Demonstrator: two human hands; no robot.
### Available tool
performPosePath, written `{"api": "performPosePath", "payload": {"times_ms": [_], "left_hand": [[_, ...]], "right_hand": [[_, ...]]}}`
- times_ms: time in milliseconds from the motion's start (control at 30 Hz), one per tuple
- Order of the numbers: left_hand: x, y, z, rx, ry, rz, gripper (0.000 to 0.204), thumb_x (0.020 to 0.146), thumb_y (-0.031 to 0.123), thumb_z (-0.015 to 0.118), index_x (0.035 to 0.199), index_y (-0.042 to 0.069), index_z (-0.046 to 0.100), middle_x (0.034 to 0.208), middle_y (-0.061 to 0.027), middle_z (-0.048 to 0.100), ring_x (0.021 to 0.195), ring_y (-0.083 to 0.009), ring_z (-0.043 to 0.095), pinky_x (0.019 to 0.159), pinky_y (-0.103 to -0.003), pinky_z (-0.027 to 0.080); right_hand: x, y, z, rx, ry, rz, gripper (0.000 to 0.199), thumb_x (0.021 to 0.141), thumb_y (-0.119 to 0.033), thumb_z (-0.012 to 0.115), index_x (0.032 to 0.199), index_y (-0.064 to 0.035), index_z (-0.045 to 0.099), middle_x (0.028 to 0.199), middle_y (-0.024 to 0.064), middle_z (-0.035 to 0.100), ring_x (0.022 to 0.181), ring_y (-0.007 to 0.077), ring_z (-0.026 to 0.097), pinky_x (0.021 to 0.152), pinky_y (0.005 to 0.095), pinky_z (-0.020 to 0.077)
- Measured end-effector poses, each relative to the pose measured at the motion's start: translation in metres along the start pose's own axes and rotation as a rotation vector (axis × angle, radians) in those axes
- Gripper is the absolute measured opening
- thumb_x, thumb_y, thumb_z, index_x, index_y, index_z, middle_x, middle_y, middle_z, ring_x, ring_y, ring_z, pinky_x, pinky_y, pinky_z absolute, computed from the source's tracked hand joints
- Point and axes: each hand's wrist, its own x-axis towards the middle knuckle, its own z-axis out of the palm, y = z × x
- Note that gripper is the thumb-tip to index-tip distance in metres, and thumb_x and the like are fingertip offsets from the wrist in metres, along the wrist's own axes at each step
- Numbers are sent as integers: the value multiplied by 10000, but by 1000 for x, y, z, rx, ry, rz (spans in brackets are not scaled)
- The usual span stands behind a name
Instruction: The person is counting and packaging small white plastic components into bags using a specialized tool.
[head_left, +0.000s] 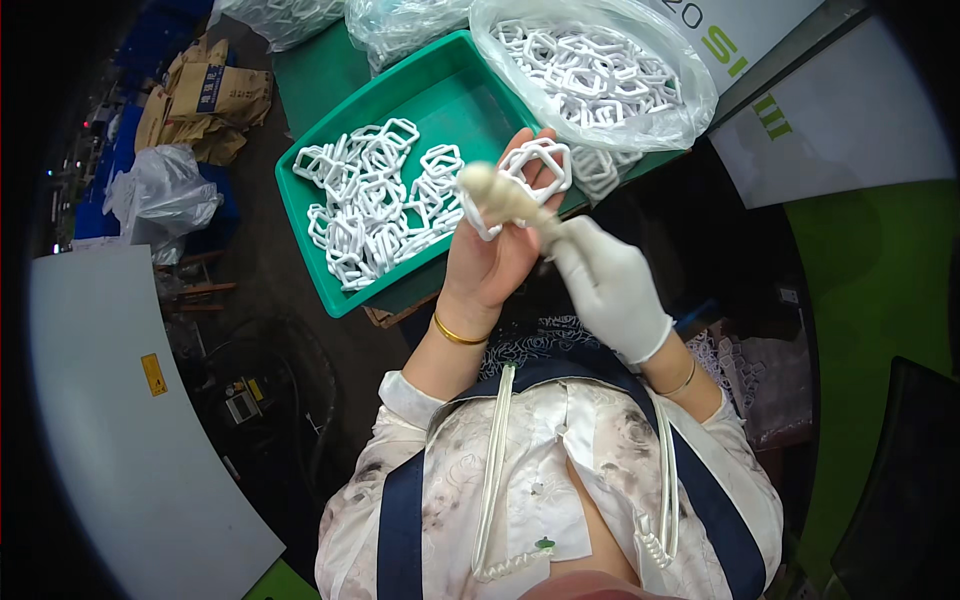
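My bare left hand [483,262] is turned palm up at the near right edge of the green tray [440,85]. Lying across its fingers is a white hexagonal ring [537,168], and another white piece shows partly beside the palm. My right hand [618,290], in a white glove, is closed on a cream-coloured, knob-ended thing [492,195]. That thing is smeared by motion, so its kind is unclear, and it passes over the left palm, hiding part of it. A loose heap of similar white rings [375,205] fills the near part of the tray.
A clear plastic bag [698,105] full of white rings stands behind my hands at the right. More plastic bags [405,30] lie beyond the tray. Brown paper sacks [205,100] are at far left. Pale machine panels [110,380] flank both sides.
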Motion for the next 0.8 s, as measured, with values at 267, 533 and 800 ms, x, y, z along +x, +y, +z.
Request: {"api": "performPosePath", "payload": {"times_ms": [267, 533, 800], "left_hand": [[-6, 7, 0, 238, 4, 50, 641, 1013, 77, 573, 1581, 17, 280, 1588, -165, 395, 1434, -282, 444, 1232, -458, 351], [-4, 11, 3, 0, -43, -8, 632, 994, 15, 552, 1575, 28, 303, 1581, -167, 417, 1445, -286, 434, 1237, -458, 354], [-1, 9, 1, -61, -24, 10, 649, 991, 65, 587, 1572, 16, 300, 1625, -185, 339, 1480, -302, 388, 1274, -456, 272]], "right_hand": [[7, 13, -6, -84, 148, 93, 175, 1056, -142, 528, 1025, -1, 626, 741, 168, 595, 625, 284, 606, 603, 360, 464], [7, 19, -5, -163, 68, 92, 180, 1054, -136, 528, 1023, 14, 622, 803, 196, 633, 697, 328, 652, 649, 376, 485], [2, 4, -5, -66, 2, -38, 135, 1018, -119, 577, 1066, -16, 651, 814, 170, 659, 726, 322, 693, 656, 367, 520]]}}
